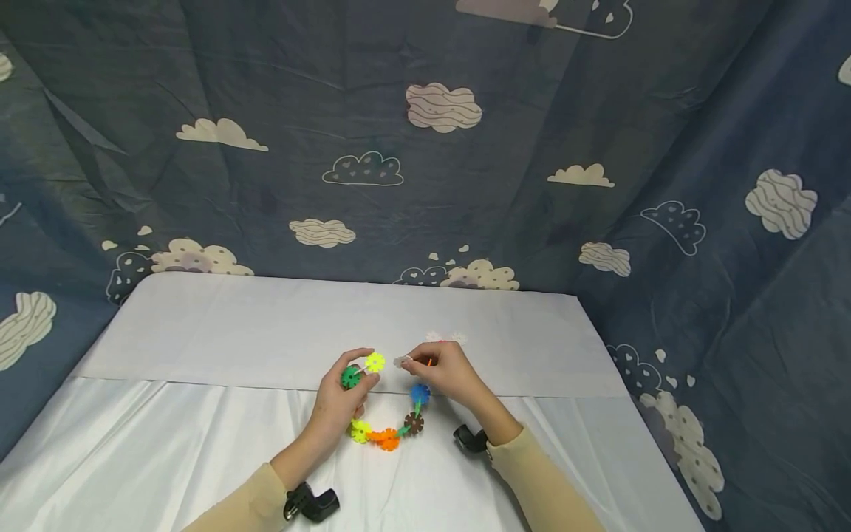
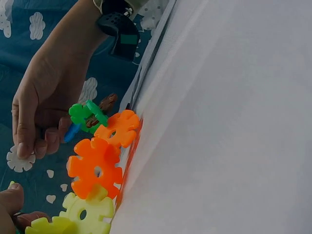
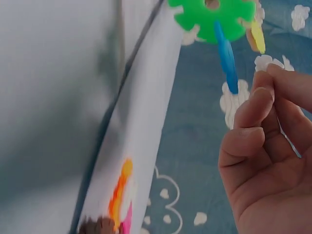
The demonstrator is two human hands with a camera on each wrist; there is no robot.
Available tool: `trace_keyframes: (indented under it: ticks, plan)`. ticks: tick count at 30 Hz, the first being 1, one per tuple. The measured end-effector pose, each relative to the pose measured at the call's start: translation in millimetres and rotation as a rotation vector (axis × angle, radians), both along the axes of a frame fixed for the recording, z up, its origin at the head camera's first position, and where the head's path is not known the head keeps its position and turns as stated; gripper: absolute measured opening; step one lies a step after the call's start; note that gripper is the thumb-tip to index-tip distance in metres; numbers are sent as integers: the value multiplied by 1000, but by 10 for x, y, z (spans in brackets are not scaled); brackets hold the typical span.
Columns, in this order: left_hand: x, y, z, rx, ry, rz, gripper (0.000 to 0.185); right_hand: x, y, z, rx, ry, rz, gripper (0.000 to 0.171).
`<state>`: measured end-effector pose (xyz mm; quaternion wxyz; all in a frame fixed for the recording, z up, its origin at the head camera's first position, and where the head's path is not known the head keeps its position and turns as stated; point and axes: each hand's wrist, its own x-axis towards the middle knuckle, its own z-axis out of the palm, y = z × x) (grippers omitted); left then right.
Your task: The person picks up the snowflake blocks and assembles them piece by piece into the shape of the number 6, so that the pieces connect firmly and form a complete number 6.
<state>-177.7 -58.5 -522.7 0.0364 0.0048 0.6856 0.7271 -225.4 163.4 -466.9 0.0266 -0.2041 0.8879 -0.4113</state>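
A curved chain of plastic snowflake discs [image 1: 388, 436] lies on the white tablecloth [image 1: 199, 443]; it runs from yellow and orange discs [image 2: 96, 165] through a brown one to a blue disc [image 1: 419, 394]. My left hand [image 1: 362, 369] holds the chain's upper end, pinching a green disc [image 1: 350, 377] with a yellow disc [image 1: 375, 362] joined to it. My right hand [image 1: 408, 362] pinches a white snowflake disc [image 2: 19, 160] just right of that end, a small gap apart. In the right wrist view the curled fingers [image 3: 253, 126] sit below the green disc [image 3: 214, 14].
A few loose white discs [image 1: 445, 338] lie just behind my right hand. Dark blue cloud-print fabric [image 1: 425, 148] hangs behind and beside the table. The table's right edge [image 1: 638, 414] runs close to my right forearm.
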Motion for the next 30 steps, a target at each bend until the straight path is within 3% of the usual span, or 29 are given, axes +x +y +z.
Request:
trace_keyframes:
  ticks: [10, 22, 26, 30]
  plan:
    - [9, 4, -8, 29, -2, -14, 48, 67, -112, -42, 14, 92, 45, 7]
    - [23, 3, 8, 17, 13, -16, 41, 170, -216, -74, 154, 472, 100, 5]
    - [29, -3, 23, 21, 30, -12, 42, 176, -243, -77, 150, 479, 104, 8]
    - [27, 8, 23, 12, 58, 28, 42, 123, -169, -36, 133, 323, 124, 29]
